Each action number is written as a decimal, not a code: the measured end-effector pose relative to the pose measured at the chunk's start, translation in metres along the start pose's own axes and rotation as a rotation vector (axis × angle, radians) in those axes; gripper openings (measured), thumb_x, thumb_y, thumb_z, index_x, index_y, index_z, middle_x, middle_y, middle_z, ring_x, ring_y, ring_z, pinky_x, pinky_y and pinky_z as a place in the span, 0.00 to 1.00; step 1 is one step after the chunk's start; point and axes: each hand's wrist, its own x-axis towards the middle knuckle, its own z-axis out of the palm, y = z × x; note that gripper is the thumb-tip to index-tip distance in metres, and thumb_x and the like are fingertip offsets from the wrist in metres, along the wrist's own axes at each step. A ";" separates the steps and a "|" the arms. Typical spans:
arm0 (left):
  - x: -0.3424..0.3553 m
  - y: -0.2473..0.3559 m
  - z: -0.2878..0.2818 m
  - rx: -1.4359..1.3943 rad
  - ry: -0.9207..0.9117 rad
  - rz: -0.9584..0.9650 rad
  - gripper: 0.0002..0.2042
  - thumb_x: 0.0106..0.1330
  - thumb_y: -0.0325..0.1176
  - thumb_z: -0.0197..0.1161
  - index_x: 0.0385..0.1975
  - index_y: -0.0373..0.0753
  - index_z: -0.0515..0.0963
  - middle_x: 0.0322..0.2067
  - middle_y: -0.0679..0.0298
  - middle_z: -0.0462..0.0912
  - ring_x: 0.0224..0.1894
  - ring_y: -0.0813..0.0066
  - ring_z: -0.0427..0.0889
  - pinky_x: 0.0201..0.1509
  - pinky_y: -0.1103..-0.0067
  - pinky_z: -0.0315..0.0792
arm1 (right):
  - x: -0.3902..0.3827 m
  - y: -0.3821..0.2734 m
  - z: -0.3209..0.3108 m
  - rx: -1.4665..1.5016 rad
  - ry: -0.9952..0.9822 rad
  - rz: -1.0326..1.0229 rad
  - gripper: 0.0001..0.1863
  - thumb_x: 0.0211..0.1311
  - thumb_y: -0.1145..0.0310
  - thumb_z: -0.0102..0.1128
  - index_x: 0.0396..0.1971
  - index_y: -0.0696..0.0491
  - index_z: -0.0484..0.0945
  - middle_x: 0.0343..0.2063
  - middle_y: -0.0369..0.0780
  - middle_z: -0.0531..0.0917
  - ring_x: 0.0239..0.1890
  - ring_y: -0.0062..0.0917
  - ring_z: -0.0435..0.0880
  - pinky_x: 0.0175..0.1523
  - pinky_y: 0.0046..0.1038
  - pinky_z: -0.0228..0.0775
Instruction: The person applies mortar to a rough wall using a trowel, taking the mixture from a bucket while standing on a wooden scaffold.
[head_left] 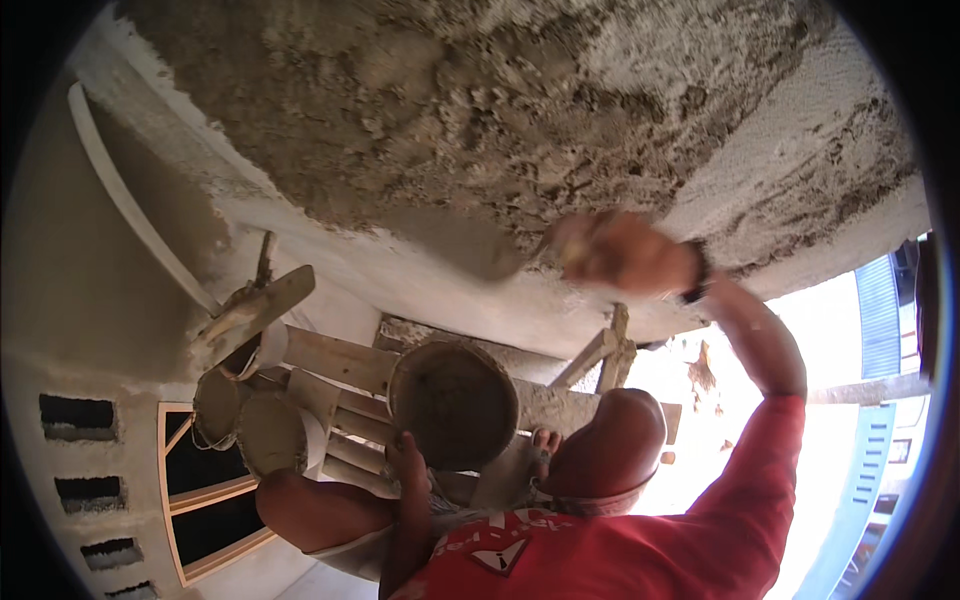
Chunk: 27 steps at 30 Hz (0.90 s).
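Here, the right fingers (585, 257) grip a trowel (458, 243), rough mortar (450, 120) above them; the left fingers (406, 448) clasp a bucket (450, 362).

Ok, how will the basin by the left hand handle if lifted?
The basin may feel heavy if the grey mix inside runs deep; depth is unclear. Its round rim suggests stiffness. Lifted only by the left hand, it could tip.

Two hands (408, 468) (628, 254), one trowel (455, 242), one large bucket (453, 405)
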 end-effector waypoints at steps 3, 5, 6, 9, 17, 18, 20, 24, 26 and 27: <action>0.003 0.008 -0.007 -0.036 -0.120 0.005 0.23 0.66 0.41 0.57 0.53 0.27 0.70 0.47 0.53 0.77 0.47 0.63 0.76 0.53 0.69 0.69 | 0.006 0.000 0.081 -0.126 -0.297 -0.120 0.14 0.59 0.64 0.56 0.45 0.49 0.77 0.37 0.44 0.81 0.33 0.37 0.81 0.42 0.33 0.76; 0.000 0.020 -0.008 -0.013 -0.220 0.033 0.22 0.66 0.41 0.58 0.52 0.29 0.72 0.46 0.55 0.78 0.47 0.63 0.76 0.53 0.70 0.69 | 0.003 0.006 0.116 -0.285 -0.339 -0.116 0.14 0.57 0.65 0.55 0.43 0.48 0.79 0.37 0.49 0.79 0.35 0.41 0.82 0.43 0.38 0.77; -0.005 0.031 -0.011 -0.050 -0.218 -0.002 0.21 0.66 0.41 0.59 0.51 0.30 0.74 0.45 0.55 0.79 0.47 0.64 0.76 0.53 0.70 0.69 | 0.011 -0.006 0.122 -0.375 -0.389 -0.062 0.13 0.56 0.66 0.55 0.40 0.51 0.81 0.35 0.51 0.79 0.37 0.42 0.82 0.44 0.40 0.77; -0.005 0.034 -0.013 0.205 -0.137 0.097 0.20 0.64 0.41 0.60 0.49 0.30 0.75 0.43 0.56 0.80 0.44 0.67 0.77 0.49 0.71 0.70 | 0.029 -0.013 0.149 -0.639 -0.195 -0.129 0.10 0.55 0.69 0.55 0.36 0.51 0.82 0.33 0.47 0.79 0.35 0.37 0.83 0.38 0.34 0.78; -0.012 0.048 -0.009 -0.008 -0.218 0.097 0.22 0.62 0.39 0.62 0.50 0.27 0.72 0.42 0.48 0.79 0.43 0.59 0.77 0.51 0.70 0.69 | 0.069 -0.009 0.248 -0.725 -0.355 -0.330 0.20 0.57 0.66 0.54 0.50 0.54 0.76 0.33 0.45 0.81 0.37 0.35 0.82 0.39 0.36 0.76; -0.009 0.040 -0.008 -0.007 -0.202 0.121 0.22 0.62 0.38 0.62 0.49 0.27 0.72 0.41 0.50 0.79 0.42 0.62 0.78 0.49 0.71 0.70 | 0.063 -0.011 0.254 -0.691 -0.356 -0.383 0.21 0.57 0.65 0.53 0.51 0.54 0.75 0.33 0.45 0.81 0.37 0.35 0.82 0.39 0.36 0.75; -0.011 0.037 -0.007 -0.063 -0.215 0.039 0.21 0.61 0.37 0.64 0.48 0.29 0.73 0.39 0.54 0.79 0.39 0.67 0.78 0.45 0.73 0.72 | 0.045 -0.010 0.243 -0.632 -0.436 -0.404 0.22 0.58 0.66 0.51 0.53 0.54 0.73 0.34 0.44 0.81 0.38 0.36 0.81 0.39 0.38 0.75; -0.027 0.076 -0.008 -0.174 -0.284 -0.125 0.17 0.59 0.34 0.65 0.45 0.32 0.74 0.34 0.63 0.76 0.34 0.75 0.76 0.33 0.78 0.72 | 0.013 0.007 0.194 -0.459 -0.271 -0.302 0.13 0.58 0.64 0.53 0.43 0.49 0.77 0.27 0.44 0.81 0.34 0.37 0.83 0.42 0.39 0.76; -0.024 0.076 -0.006 -0.161 -0.311 -0.075 0.16 0.59 0.34 0.66 0.44 0.32 0.74 0.34 0.64 0.75 0.32 0.77 0.75 0.29 0.79 0.71 | 0.007 0.004 0.181 -0.320 -0.293 -0.184 0.13 0.60 0.63 0.53 0.42 0.50 0.77 0.28 0.46 0.81 0.35 0.38 0.83 0.41 0.40 0.76; -0.022 0.074 -0.006 -0.144 -0.326 -0.050 0.16 0.59 0.33 0.66 0.43 0.32 0.74 0.34 0.64 0.75 0.32 0.77 0.75 0.29 0.79 0.71 | 0.005 0.003 0.177 -0.254 -0.298 -0.125 0.13 0.61 0.62 0.53 0.42 0.50 0.77 0.28 0.47 0.81 0.35 0.38 0.84 0.41 0.40 0.76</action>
